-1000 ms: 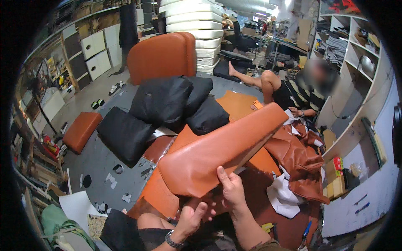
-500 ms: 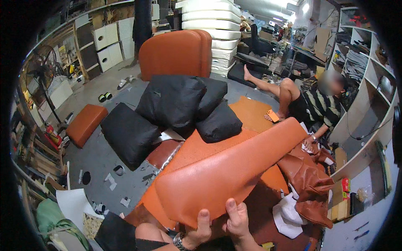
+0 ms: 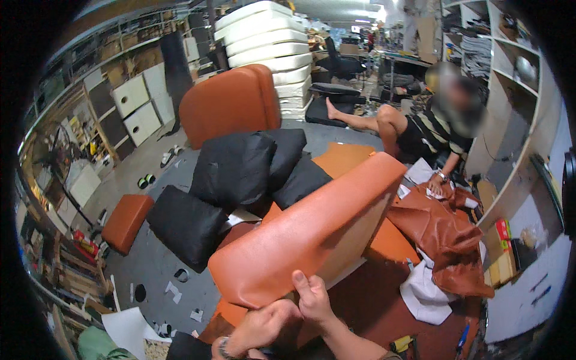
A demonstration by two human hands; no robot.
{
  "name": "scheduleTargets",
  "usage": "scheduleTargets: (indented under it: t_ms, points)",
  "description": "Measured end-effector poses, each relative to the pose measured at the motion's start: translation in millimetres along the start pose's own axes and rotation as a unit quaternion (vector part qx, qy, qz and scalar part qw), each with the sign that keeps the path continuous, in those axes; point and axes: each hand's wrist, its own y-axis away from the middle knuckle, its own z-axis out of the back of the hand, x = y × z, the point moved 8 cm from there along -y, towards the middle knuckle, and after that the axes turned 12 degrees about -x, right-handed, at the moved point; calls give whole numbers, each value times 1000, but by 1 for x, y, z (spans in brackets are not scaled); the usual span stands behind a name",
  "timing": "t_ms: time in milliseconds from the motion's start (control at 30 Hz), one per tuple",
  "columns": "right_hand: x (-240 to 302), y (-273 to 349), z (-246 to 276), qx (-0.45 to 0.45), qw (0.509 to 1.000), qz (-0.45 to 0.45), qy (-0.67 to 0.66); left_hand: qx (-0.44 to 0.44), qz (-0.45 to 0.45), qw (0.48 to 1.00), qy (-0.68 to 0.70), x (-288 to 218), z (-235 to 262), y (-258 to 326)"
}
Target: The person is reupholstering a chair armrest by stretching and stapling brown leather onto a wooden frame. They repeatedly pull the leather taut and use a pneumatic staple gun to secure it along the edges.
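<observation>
In front of me a long upholstered panel [image 3: 300, 234] stands tilted, covered in smooth orange-brown leather, with its bare tan underside partly showing on the right. At its near lower edge my left hand [image 3: 267, 327] is closed on the cover, its fingertips hidden. Close beside it, my right hand [image 3: 313, 300] grips the same edge with the thumb raised and the fingers mostly hidden behind. Under the panel lies flat orange leather [image 3: 390, 246], and dark red-brown leather [image 3: 372, 312] spreads to its right.
Several black cushions [image 3: 231, 168] lie beyond the panel. Behind them stand orange padded backs [image 3: 222, 108] and stacked white foam [image 3: 264, 48]. A person [image 3: 441, 129] sits at far right by crumpled brown leather [image 3: 438, 234]. A yellow-handled tool [image 3: 402, 343] lies at lower right.
My left hand has turned from thumb-up to closed at the edge. The panel has tipped, showing more of its underside. The view has shifted, and the person's phone no longer shows.
</observation>
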Motion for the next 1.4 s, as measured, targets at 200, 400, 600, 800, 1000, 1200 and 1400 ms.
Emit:
scheduleTargets:
  t_ms: [200, 400, 600, 800, 1000, 1200, 1400]
  points:
    - [-8, -7, -3, -49, 996, 64, 35, -100, -390, 871, -282, -147, 18, -45]
    - [-19, -32, -9, -25, 987, 157, -23, -56, -234, 765, -598, -81, -25, -129]
    - [-10, -52, 17, -83, 993, 78, -17, -56, -272, 751, -599, -80, -16, -126]
    - [9, -72, 15, -113, 982, 72, -135, -46, -260, 751, -605, -80, -15, -131]
    - [-9, -83, 10, -112, 972, 110, -174, -54, -254, 745, -615, -77, -4, -148]
    - [-24, -106, 22, -53, 988, 129, -66, -117, -174, 766, -607, -75, 10, -161]
    - [-68, -21, 273, -201, 842, 91, 493, -150, -163, 767, -601, -76, 11, -161]
